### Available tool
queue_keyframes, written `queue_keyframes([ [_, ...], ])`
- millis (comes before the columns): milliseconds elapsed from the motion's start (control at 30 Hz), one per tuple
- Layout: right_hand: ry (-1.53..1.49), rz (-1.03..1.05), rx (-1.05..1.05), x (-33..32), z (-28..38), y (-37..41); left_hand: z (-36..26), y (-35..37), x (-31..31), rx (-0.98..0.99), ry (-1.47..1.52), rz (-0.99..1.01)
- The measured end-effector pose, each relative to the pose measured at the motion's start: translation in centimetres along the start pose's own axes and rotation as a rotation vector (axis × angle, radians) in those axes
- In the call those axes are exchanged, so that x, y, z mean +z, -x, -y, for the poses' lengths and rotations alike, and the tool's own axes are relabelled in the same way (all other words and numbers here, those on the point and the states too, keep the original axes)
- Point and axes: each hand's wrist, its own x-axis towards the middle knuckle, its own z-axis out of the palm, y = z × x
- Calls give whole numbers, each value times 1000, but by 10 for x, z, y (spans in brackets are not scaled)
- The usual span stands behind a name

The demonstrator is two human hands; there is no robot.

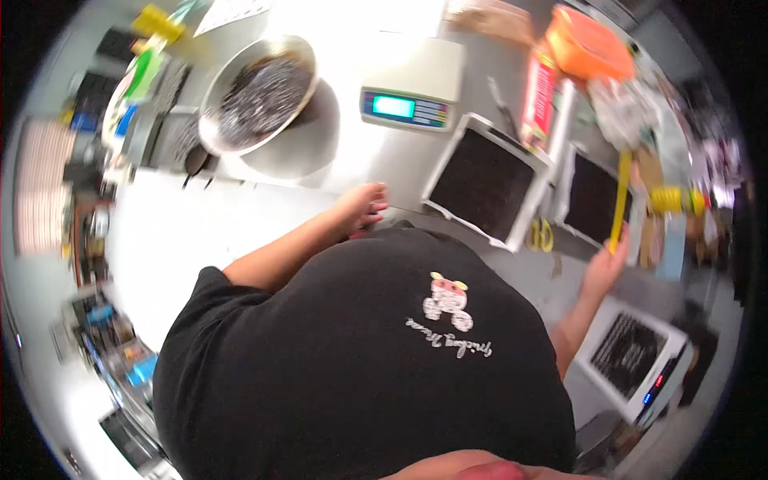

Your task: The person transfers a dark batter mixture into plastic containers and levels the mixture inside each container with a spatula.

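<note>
Gripping the lower end of a long yellow plastic handle (620, 200), the right hand (604, 266) is closed around it, with a white rectangular tray of dark material (596, 200) just beyond its knuckles. The left hand (364, 206) lies on the steel counter (360, 156) with its fingers together and bent downward; blur hides whether they hold anything. Beyond it stands a white digital scale (412, 92), and further out to its left a round metal bowl of dark pieces (256, 96).
</note>
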Motion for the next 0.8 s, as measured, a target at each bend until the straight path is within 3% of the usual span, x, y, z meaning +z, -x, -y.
queue_keyframes([
  [33, -335, -30, 308, 0, 16, -2, 6, -4, -9, 27, 31, 13],
  [67, -456, -222, 232, 16, 50, -11, 6, 2, -15, 41, -11, 16],
  [133, -596, -309, 117, 34, 66, -18, 8, 14, -30, 80, -22, 30],
  [267, -696, -43, 80, 75, 116, -32, 16, 21, -73, 94, -71, -17],
  [333, -750, 15, 135, 102, 128, -32, 20, 21, -101, 63, -63, -53],
  [500, -893, 96, 43, 167, 170, -26, 12, 30, -201, 216, -251, -130],
  [567, -859, 122, -1, 192, 205, -22, 9, 25, -262, 482, -609, -357],
  [600, -855, 140, 1, 202, 222, -21, 2, 31, -291, 534, -613, -434],
  [700, -836, 142, 53, 248, 271, -17, -16, 35, -388, 580, -462, -609],
  [767, -860, 169, 107, 283, 313, -8, -28, 38, -448, 596, -69, -780],
  [800, -864, 179, 98, 302, 329, -6, -35, 40, -477, 596, -58, -788],
])
